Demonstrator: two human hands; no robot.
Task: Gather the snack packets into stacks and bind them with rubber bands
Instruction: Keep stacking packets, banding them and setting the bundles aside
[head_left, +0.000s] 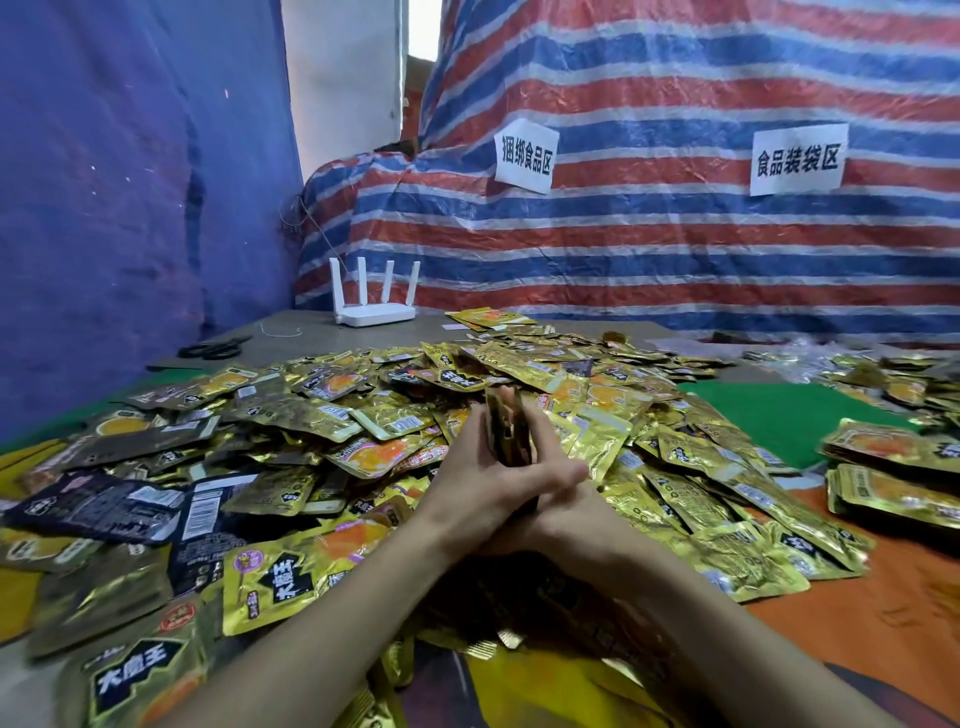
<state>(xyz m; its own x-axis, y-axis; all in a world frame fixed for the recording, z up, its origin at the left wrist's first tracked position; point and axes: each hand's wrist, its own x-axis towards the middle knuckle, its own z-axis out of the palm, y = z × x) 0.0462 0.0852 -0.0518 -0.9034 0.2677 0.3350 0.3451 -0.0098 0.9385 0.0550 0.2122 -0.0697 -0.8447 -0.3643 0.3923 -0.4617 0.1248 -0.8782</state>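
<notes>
Striped tarp (675, 260): hung as a backdrop far beyond the hands, in red, blue and white bands.
Blue sheet (130, 208): hung far left of the hands.
Loose pile (363, 415): gold and dark snack packets lay heaped all around and beyond the hands, thickest to their left and behind them.
Green mat (779, 421): showed bare to the right of the hands, past the edge of the pile.
Gathered packets (893, 467): lay in flat stacks well to the right of the hands; whether bands held them could not be told.
Left hand (467, 473): fingers straight and pointing away, palm flat against the left face of the held stack, thumb lying across the near end.
Right hand (558, 512): fingers straight, palm flat against the stack's right face, pressing toward the left hand.
Held stack (506, 431): stood on edge, squeezed between the two palms, just above the pile.
Router (374, 301): white, four antennas upright, far behind and left of the hands.
Paper signs (525, 155): two fixed to the tarp, high beyond the hands.
Scissors (215, 348): lay far left, behind the pile.
</notes>
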